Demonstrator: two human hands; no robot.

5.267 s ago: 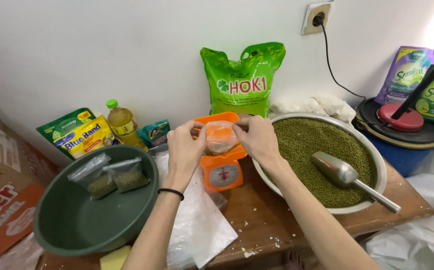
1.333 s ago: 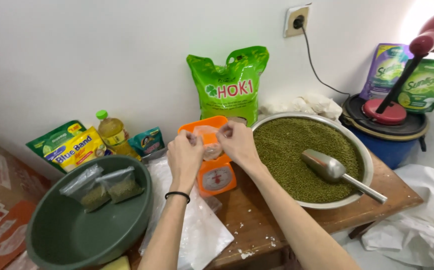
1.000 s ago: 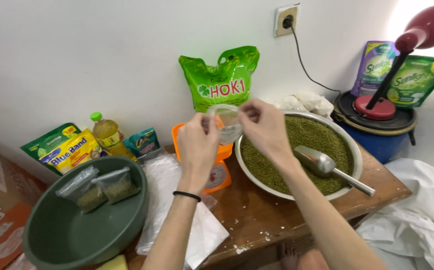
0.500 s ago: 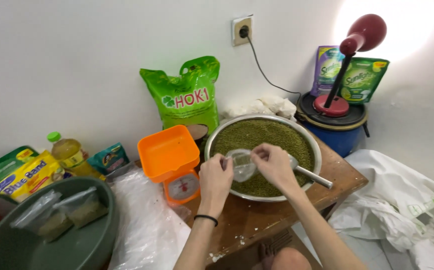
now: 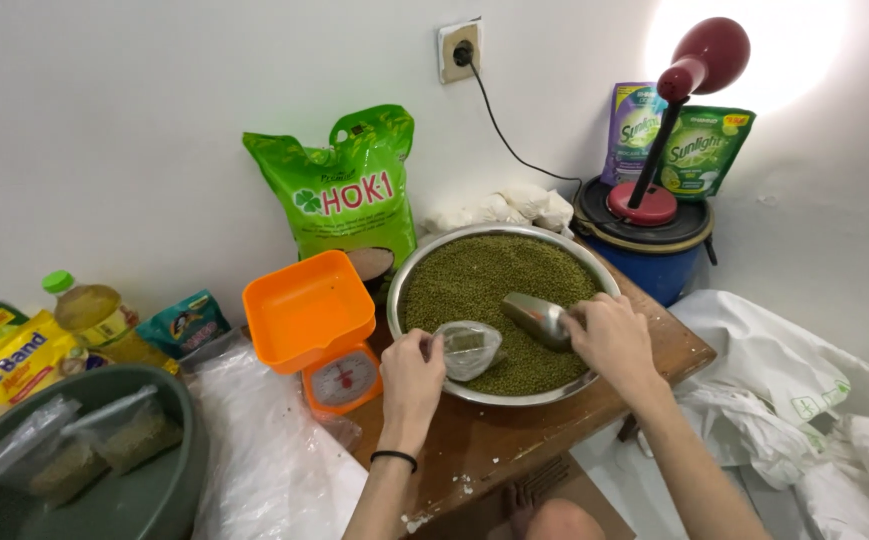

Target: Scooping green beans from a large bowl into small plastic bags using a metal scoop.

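Two bare forearms rise from the bottom edge of the frame, sleeveless as far as the view reaches. The left hand [image 5: 411, 368], at lower centre, has a thin black elastic band [image 5: 394, 457] round its wrist, perhaps a hair tie. The right hand [image 5: 609, 338], right of centre, wears no ring, watch or glove. A bare knee shows at bottom centre.

The metal bowl [image 5: 502, 300] sits on the wooden table [image 5: 514, 450]. Left of the bowl stands the scale [image 5: 316, 330]; behind it leans the sack [image 5: 346, 190]. Right of it stands the bucket [image 5: 654, 255].
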